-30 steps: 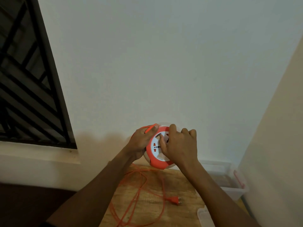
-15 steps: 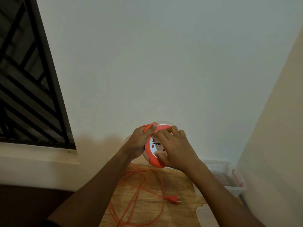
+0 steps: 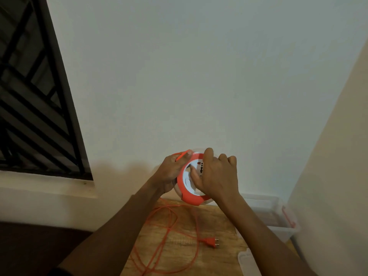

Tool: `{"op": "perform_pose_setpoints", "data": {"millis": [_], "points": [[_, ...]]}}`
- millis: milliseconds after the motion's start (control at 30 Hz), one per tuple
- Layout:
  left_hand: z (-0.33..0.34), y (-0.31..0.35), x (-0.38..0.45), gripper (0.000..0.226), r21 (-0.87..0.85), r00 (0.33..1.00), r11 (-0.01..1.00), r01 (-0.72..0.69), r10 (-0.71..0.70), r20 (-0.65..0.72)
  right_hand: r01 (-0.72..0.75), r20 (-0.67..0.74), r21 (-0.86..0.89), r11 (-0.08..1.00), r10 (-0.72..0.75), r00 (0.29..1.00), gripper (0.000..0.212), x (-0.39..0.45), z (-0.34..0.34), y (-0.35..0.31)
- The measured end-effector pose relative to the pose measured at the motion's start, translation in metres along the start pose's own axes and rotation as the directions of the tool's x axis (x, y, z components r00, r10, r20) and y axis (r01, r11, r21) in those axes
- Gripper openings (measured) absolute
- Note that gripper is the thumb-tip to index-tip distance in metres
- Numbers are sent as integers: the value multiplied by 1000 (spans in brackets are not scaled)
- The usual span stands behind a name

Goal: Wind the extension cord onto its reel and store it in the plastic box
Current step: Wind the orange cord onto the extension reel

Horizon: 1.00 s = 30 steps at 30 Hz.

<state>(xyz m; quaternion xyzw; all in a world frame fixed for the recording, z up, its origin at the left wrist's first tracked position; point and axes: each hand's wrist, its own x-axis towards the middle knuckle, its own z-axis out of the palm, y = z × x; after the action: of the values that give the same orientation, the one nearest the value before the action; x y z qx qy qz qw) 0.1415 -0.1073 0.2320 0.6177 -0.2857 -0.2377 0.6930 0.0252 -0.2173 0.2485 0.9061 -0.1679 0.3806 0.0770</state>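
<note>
Nearest, loose loops of orange cord [image 3: 165, 234] lay on the wooden counter [image 3: 225, 222], its plug [image 3: 211, 242] at about 5 o'clock from the reel and a clear lid [image 3: 248, 262] at the counter's near right edge. Above the counter, the left hand [image 3: 172, 170] gripped the orange-and-white reel [image 3: 190, 188] from behind with cord running over its fingers, while the right hand [image 3: 217, 176] curled round the reel's socket face, on which no writing could be read. Farther, at 4 o'clock from the reel, stood the clear plastic box [image 3: 278, 229] with a red latch.
</note>
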Motion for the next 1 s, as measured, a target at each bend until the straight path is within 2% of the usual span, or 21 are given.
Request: {"op": "perform_pose_setpoints", "data": {"millis": [67, 167, 300, 400, 500, 567, 633, 733, 867, 1000], "points": [[2, -5, 1, 43, -26, 1000, 1000, 2, -2, -13, -92, 61, 19, 996, 90, 994, 42, 0, 0, -2], [8, -8, 0, 41, -40, 1000, 999, 5, -5, -16, -75, 33, 54, 996, 73, 997, 32, -3, -1, -9], [6, -4, 0, 38, -60, 1000, 998, -1, 1, -4, 103, -65, 133, 986, -95, 993, 36, -3, -3, -3], [-1, 3, 3, 50, -78, 1000, 997, 3, -4, -21, 266, 18, 219, 939, -276, 961, 52, -5, -5, 8], [-1, 3, 4, 53, -94, 1000, 995, 17, -17, 2, 325, 96, 145, 935, -340, 936, 72, -6, -5, 11], [-1, 3, 4, 49, -77, 1000, 997, 11, -9, 22, 325, 86, 89, 942, -332, 939, 73, -6, -4, 10], [0, 3, 4, 44, -54, 1000, 999, 10, -9, 19, 323, 36, 31, 946, -324, 945, 65, -6, -1, 9], [1, -1, 5, 39, -26, 1000, 1000, 5, -4, 18, 201, -34, 17, 979, -201, 979, 61, -2, 0, 6], [1, -2, 6, 44, -16, 1000, 1000, 6, -6, 6, 147, -22, -26, 989, -148, 989, 60, 4, 0, 3], [1, 2, 7, 46, -4, 1000, 1000, 24, -24, -9, 34, -17, -9, 999, -34, 999, 48, 7, -1, 4]]}}
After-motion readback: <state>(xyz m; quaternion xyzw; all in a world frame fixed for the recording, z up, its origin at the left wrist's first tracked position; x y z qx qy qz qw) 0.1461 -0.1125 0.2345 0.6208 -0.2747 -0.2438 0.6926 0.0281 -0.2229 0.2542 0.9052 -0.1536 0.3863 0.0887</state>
